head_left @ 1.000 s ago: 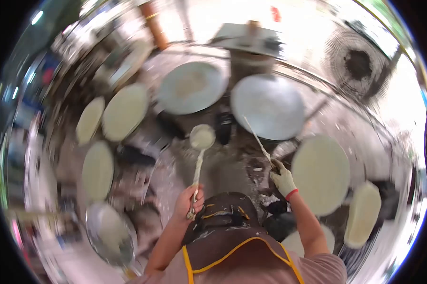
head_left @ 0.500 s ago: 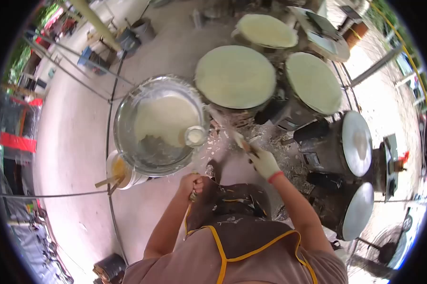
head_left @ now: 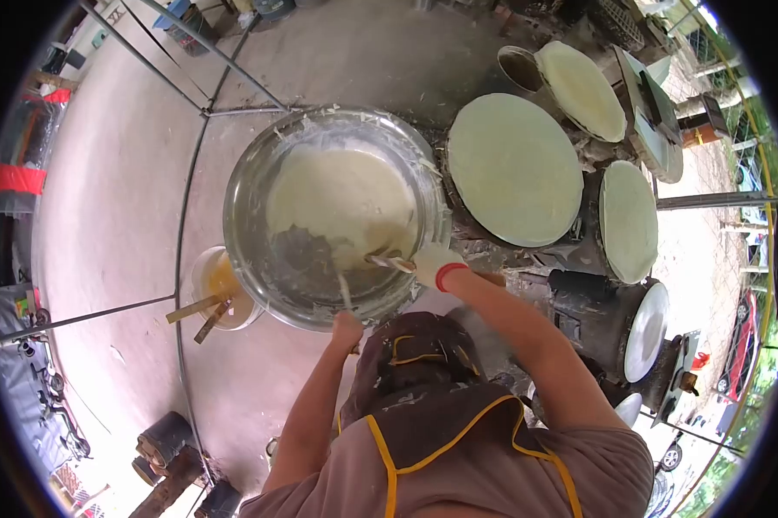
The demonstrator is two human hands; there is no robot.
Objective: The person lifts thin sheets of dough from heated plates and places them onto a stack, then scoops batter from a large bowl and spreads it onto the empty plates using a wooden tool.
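Note:
A large metal basin (head_left: pixel 249 259) holds pale, creamy batter (head_left: pixel 328 190). My bare left hand (head_left: pixel 347 330) is closed round the handle of a ladle (head_left: pixel 345 289), whose head dips into the batter near the basin's front. My right hand (head_left: pixel 438 265), in a whitish glove with a red cuff, grips a flat wooden-handled tool (head_left: pixel 393 262) over the basin's right side. The tool's far end is at the batter and blurred. Its exact kind cannot be made out.
Right of the basin stand several round steamers, among them one with a broad cream-coloured top (head_left: pixel 515 168) and one under a metal lid (head_left: pixel 648 332). A bucket (head_left: pixel 201 281) with yellowish liquid and wooden sticks stands at the basin's left. Metal poles (head_left: pixel 95 321) cross on the left.
The view has swung left and closer to the basin. My right hand has moved with its tool from beside the steamers to over the basin. The ladle's head has sunk into the batter.

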